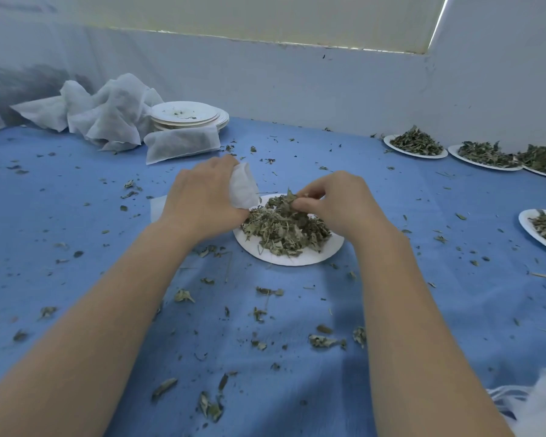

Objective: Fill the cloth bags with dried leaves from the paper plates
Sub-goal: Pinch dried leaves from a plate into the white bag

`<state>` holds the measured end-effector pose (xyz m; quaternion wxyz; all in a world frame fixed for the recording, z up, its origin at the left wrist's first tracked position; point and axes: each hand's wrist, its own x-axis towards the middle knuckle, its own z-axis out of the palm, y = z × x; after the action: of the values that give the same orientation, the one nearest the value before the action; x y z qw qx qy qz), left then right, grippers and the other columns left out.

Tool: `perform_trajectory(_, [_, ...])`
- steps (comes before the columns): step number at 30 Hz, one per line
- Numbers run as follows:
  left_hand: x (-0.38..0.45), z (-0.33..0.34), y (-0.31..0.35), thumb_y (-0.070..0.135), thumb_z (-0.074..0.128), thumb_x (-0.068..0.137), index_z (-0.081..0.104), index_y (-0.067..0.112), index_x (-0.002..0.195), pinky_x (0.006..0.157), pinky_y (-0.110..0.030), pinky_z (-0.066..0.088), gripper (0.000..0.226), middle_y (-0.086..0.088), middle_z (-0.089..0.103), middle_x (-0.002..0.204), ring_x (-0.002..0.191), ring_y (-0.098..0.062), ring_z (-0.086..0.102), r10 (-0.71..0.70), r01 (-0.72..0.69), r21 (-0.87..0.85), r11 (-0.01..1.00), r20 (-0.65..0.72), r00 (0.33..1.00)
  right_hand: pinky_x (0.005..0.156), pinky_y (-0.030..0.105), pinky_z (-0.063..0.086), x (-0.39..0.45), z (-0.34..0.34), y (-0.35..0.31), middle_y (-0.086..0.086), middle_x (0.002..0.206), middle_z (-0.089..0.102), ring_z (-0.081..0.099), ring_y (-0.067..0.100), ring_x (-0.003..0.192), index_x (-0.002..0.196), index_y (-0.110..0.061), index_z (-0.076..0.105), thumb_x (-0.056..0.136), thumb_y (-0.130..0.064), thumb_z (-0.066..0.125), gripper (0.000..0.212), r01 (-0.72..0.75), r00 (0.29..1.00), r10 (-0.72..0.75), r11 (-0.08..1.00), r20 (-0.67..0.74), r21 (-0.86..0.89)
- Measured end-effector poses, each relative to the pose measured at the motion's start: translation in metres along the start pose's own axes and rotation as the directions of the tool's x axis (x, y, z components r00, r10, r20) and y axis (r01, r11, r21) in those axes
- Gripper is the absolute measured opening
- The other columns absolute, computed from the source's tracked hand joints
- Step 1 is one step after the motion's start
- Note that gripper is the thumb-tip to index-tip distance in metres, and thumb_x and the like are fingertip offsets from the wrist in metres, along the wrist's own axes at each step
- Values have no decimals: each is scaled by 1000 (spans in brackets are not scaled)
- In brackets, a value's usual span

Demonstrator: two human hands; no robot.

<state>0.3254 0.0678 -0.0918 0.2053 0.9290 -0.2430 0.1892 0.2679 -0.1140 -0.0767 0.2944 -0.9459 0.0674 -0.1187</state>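
The cloth bag [243, 187] was gripped in the left hand [202, 200], held at the far left edge of the paper plate [284, 258] in the middle of the bench [76, 216]; whether its mouth was open could not be told. The right hand [338, 203] had its fingers pinched on a tuft from the top of the heap of dried leaves [286, 230], just beside the bag. That heap was large, so this plate seemed barely started.

Further out, work already done showed at the far left: one filled bag [182, 146] lay flat against a stack of emptied plates [189, 116], with a heap of crumpled empty bags [98, 111] behind it. On the right, several full plates [415, 143] waited along the bench edge. By that count the task looked partly done, with several plates of leaves yet to bag. Loose leaf crumbs [265, 291] were scattered across the blue cover.
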Motion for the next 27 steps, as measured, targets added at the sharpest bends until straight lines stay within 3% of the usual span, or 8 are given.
perform_trajectory(4, [0, 3, -2, 27, 64, 75, 49, 12, 114, 83, -37, 39, 45, -6, 57, 105, 97, -29, 52, 7, -8, 42, 999, 7, 1000, 45, 3, 34, 0, -9, 0, -17, 66, 54, 48, -6, 53, 93, -25, 74, 85, -30, 68, 11, 45, 990, -35, 997, -137, 70])
perform_trajectory(7, [0, 5, 0, 27, 64, 75, 50, 12, 112, 82, -38, 39, 43, -7, 57, 105, 97, -30, 52, 34, -35, 79, 996, 4, 999, 48, 1, 33, 1, -13, -9, -18, 68, 55, 46, -16, 53, 95, -27, 74, 85, -30, 68, 12, 103, 985, -95, 994, -146, 45])
perform_trajectory(11, [-1, 7, 8, 26, 65, 71, 53, 8, 109, 79, -41, 40, 44, -8, 59, 99, 92, -32, 54, 97, -94, 49, 994, -50, 994, 71, 18, 40, 0, -8, -28, -13, 82, 60, 55, 7, 84, 98, -31, 73, 83, -32, 69, 15, 129, 990, -129, 992, -58, -6])
perform_trajectory(15, [-3, 10, 20, 23, 65, 72, 55, 6, 105, 74, -36, 38, 38, -5, 59, 90, 86, -31, 55, 128, -132, -27, 991, -118, 985, 65, 28, 37, -2, 5, -42, -1, 81, 56, 52, 20, 80, 84, -27, 73, 83, -19, 62, 14, 179, 982, -188, 969, -34, -172])
perform_trajectory(19, [-5, 9, 26, 28, 62, 70, 54, 6, 97, 67, -31, 29, 37, -1, 51, 82, 79, -29, 53, 118, -131, -94, 987, -133, 984, 53, 25, 36, -5, 7, -46, 1, 62, 54, 40, 17, 60, 67, -15, 67, 76, -9, 64, 11, 178, 984, -180, 982, 19, 65])
perform_trajectory(23, [-2, 5, 15, 25, 62, 73, 52, 8, 101, 67, -32, 32, 34, -5, 56, 90, 84, -31, 53, 66, -75, -64, 995, -133, 989, 72, 15, 49, -11, -5, -32, -6, 90, 73, 66, 5, 86, 95, -27, 73, 83, -14, 66, 19, 151, 981, -191, 884, 47, 443])
perform_trajectory(25, [0, 2, 6, 23, 63, 73, 51, 9, 103, 71, -36, 39, 35, -6, 58, 96, 90, -31, 53, 22, -25, -30, 999, -110, 994, 68, 11, 46, -10, -8, -23, -11, 85, 71, 63, -1, 77, 92, -30, 73, 84, -19, 65, 16, 130, 991, -130, 900, -28, 415])
perform_trajectory(27, [1, -1, -2, 22, 62, 74, 51, 9, 103, 72, -38, 42, 34, -7, 58, 98, 92, -30, 53, -25, 23, -25, 999, -85, 996, 59, 12, 41, -8, -6, -19, -16, 79, 64, 56, -3, 70, 92, -29, 72, 81, -29, 70, 11, 86, 996, -88, 972, -1, 218])
